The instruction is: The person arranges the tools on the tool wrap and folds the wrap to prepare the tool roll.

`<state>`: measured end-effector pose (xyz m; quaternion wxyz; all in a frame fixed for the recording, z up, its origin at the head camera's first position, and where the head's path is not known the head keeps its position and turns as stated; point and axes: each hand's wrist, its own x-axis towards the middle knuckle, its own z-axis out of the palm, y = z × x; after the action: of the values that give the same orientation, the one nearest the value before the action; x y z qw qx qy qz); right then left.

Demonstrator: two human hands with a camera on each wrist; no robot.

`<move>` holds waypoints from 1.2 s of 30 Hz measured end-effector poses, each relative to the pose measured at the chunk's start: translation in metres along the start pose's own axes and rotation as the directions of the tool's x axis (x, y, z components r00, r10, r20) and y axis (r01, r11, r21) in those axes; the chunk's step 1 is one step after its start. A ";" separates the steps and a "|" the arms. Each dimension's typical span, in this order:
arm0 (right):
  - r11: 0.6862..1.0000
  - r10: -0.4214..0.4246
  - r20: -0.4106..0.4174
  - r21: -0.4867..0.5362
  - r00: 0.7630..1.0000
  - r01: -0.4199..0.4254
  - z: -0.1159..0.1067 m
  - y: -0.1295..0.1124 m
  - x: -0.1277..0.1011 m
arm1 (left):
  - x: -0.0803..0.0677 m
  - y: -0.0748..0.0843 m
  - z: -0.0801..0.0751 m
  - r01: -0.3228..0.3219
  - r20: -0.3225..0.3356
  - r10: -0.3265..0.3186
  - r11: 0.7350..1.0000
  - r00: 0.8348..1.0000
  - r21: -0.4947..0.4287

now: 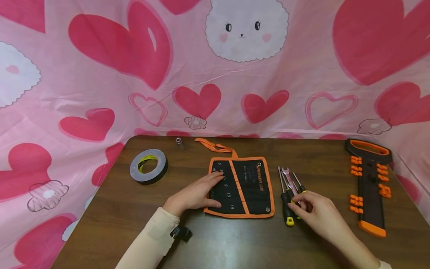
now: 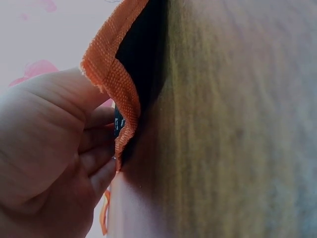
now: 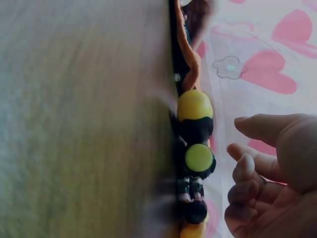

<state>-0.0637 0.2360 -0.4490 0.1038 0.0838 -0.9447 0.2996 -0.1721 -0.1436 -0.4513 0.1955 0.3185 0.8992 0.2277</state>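
Hands at a tool roll and a cluster of screwdrivers on a dark wooden table (image 1: 134,224).

Left hand (image 1: 195,194), fingers straight and flat, presses on the left edge of the black, orange-trimmed tool roll (image 1: 248,186), apparently to keep it spread flat on the table; the left wrist view shows the fingers (image 2: 99,148) against its orange hem. Right hand (image 1: 317,213), fingers loosely curled, reaches the handles of the screwdrivers (image 1: 289,203) lying just right of the roll beside a small wrench (image 1: 286,172); whether it grips one cannot be told, and the right wrist view shows a gap before the yellow handle ends (image 3: 195,106). Farther out lie a roll of tape (image 1: 149,166), left, and a black-and-orange tool holder (image 1: 369,183), right.
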 end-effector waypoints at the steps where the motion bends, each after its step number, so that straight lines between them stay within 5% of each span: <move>1: 1.000 -0.001 -0.002 -0.004 1.000 0.001 0.001 0.000 0.000 | 0.000 0.000 0.000 -0.001 -0.001 0.001 1.000 1.000 0.000; 36: 0.978 0.181 0.179 -0.140 0.967 -0.157 0.013 -0.012 0.010 | 0.000 -0.002 0.001 -0.010 -0.006 0.010 1.000 1.000 0.000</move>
<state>-0.0730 0.2179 -0.4509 -0.0082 0.0245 -0.9708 0.2386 -0.1731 -0.1448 -0.4535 0.1920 0.3222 0.8981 0.2298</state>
